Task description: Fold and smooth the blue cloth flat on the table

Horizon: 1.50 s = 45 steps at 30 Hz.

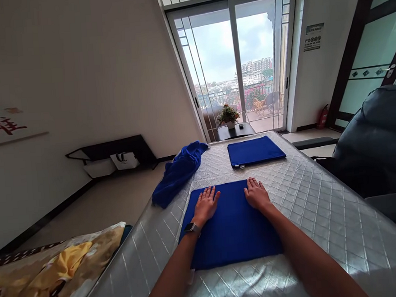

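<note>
A blue cloth (236, 229), folded into a flat rectangle, lies on the silver quilted mattress (310, 204) in front of me. My left hand (207, 204) rests flat near its far left corner, fingers spread, with a watch (191, 227) on that wrist. Near the far right corner, my right hand (256, 193) lies palm down with its fingers stretched out. Beyond them sits a second folded blue cloth (256, 150). A crumpled blue cloth (181, 172) lies along the mattress's left edge.
Patterned bedding (73, 265) is at the lower left. A dark chair (383, 140) stands at the right. Past the mattress, a small table (235, 131) holds a potted plant (228, 115) before a glass sliding door. A black bench (117, 152) stands by the left wall.
</note>
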### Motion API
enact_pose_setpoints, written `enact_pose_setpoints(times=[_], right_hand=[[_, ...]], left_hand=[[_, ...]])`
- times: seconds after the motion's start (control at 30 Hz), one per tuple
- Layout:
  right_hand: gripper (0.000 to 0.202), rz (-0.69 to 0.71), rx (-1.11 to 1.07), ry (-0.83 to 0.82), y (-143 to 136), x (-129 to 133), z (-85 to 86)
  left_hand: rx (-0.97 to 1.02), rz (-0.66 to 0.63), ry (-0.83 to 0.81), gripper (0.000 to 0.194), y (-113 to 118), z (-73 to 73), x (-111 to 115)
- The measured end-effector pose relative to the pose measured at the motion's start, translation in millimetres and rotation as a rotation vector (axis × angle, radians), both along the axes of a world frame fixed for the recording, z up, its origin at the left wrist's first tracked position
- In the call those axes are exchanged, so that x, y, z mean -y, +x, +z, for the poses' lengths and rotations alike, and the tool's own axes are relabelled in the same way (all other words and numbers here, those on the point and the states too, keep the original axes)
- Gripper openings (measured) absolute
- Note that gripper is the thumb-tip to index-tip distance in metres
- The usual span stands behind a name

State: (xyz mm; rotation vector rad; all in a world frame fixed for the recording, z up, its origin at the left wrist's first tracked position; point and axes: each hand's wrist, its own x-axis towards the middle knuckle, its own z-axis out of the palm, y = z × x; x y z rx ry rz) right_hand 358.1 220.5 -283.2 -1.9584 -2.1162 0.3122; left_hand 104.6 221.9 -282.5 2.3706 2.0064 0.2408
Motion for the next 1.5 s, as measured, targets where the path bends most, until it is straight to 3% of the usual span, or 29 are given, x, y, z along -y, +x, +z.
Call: enact_pose_setpoints(times=[0.13, 0.27, 0.73, 1.03, 1.27, 1.5], right_hand=[[0.068, 0.005, 0.023, -0.026, 1.2, -1.7, -1.7], [0.068, 0.009, 0.039, -0.032, 1.9, -2.4, -2.1], [0.067, -0.014, 0.104, -0.009, 1.6, -2.5, -6.9], [0.067, -0.014, 0.175, -0.039, -1.9, 1.7, 3.6], [0.067, 0.008, 0.144, -0.035, -1.6, 31.0, 11.5], [0.072, 0.019, 0.104, -0.062, -1.4, 61.6, 2.0]], left_hand=[[0.014, 0.105, -0.017, 0.070, -53.2, -3.7, 0.7], [0.062, 0.131, 0.003, 0.077, -76.0, -8.1, 2.7], [0.066, 0.115, 0.036, 0.083, -73.4, -10.5, 5.9], [0.096, 0.127, 0.005, 0.083, -70.9, -5.5, 9.1], [0.097, 0.123, 0.016, 0.081, -71.1, -3.6, 9.0], [0.077, 0.126, 0.049, 0.080, -72.6, -7.8, 6.5]])
